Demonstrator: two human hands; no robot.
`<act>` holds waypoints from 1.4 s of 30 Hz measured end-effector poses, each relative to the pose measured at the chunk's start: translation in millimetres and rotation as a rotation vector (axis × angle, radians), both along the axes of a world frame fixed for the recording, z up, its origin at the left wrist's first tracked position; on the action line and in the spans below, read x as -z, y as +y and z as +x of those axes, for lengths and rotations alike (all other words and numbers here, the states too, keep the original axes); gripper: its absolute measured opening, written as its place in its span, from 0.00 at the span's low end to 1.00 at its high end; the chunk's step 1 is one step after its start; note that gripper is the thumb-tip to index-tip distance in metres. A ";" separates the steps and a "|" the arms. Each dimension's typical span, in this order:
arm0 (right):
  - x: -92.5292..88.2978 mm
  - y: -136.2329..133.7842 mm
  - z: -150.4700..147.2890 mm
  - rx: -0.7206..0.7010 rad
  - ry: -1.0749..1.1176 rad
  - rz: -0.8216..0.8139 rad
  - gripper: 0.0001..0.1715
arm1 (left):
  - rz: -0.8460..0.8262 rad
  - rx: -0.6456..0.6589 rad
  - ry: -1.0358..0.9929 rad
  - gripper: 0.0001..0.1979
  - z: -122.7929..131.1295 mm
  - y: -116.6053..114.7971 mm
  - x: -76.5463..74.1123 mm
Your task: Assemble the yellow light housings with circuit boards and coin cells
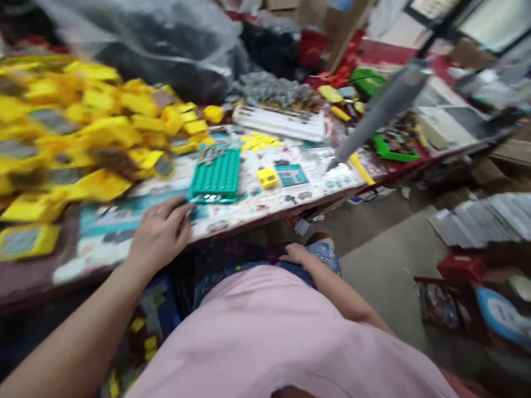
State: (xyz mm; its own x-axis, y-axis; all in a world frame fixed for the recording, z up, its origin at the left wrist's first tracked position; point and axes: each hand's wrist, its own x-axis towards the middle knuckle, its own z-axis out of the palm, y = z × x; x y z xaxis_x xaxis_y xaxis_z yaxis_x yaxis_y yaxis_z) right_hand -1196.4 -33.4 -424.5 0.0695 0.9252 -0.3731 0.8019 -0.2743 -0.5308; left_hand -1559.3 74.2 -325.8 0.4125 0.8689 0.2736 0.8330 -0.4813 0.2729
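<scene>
My left hand (pixel 163 228) is at the table's front edge, by the near left corner of a teal ribbed tray (pixel 216 176). Its fingers are bent together towards that corner; something dark shows at the fingertips, too blurred to name. Several small metal parts (pixel 212 154) lie on the back of the tray. To the tray's right sits a yellow block (pixel 267 177) with holes, and behind it small yellow pieces (pixel 260 141) are spread out. My right hand (pixel 295 254) rests on my thigh below the table edge, fingers stretched out, holding nothing visible.
A large heap of yellow cases (pixel 95 121) covers the table's left. Behind are a white rail-like tray (pixel 282 122), grey parts (pixel 277 91) and a big plastic bag (pixel 166 44). A grey post-like tool (pixel 379 108) slants down at right, near a green bin (pixel 396 149).
</scene>
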 end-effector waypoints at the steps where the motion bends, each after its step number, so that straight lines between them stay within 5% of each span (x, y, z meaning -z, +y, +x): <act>1: -4.8 0.1 -1.5 -0.093 0.045 -0.064 0.20 | 0.008 0.002 0.003 0.23 1.0 1.0 -0.6; 4: -35.3 3.9 2.2 -0.248 0.155 -0.060 0.17 | 0.026 0.009 -0.010 0.21 -1.6 5.0 0.9; 9: -101.3 19.0 0.9 -0.160 0.162 0.310 0.21 | 0.104 0.054 -0.047 0.21 -0.6 2.6 1.2; 15: -139.9 74.6 -23.7 -0.089 0.094 0.625 0.15 | 0.111 0.071 -0.132 0.18 -4.5 -0.7 3.3; 20: -149.6 123.0 -13.5 -0.124 0.060 0.627 0.16 | 0.112 0.092 -0.256 0.20 2.8 8.1 -16.4; 24: -145.1 153.6 -4.7 -0.290 0.013 0.521 0.34 | 0.088 0.145 -0.143 0.21 35.6 17.1 -36.7; 27: -137.6 171.3 -0.7 -0.386 0.024 0.463 0.43 | 0.069 0.166 -0.109 0.21 54.8 17.2 -38.5; 31: -130.1 178.8 -2.7 -0.465 0.058 0.494 0.42 | 0.030 0.203 -0.352 0.17 68.9 9.1 -31.8; 34: -133.4 165.5 -11.3 -0.497 0.084 0.644 0.42 | -0.184 0.160 -0.670 0.25 89.5 6.1 -27.9; 38: -145.6 135.9 -19.4 -0.627 0.143 0.893 0.47 | -0.677 0.122 -1.161 0.44 129.6 13.5 -27.2; 42: -150.6 125.9 -12.3 -0.699 0.144 0.995 0.45 | -1.017 0.092 -1.361 0.50 158.7 22.9 -32.7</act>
State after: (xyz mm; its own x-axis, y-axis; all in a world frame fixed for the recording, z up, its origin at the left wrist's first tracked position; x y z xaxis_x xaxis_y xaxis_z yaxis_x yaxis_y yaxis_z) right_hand -1208.7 92.5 -274.0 -0.5397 0.6328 0.5552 0.5305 0.7677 -0.3594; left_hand -1400.6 97.1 -293.0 0.4223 0.8913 -0.1651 -0.2642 0.2953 0.9181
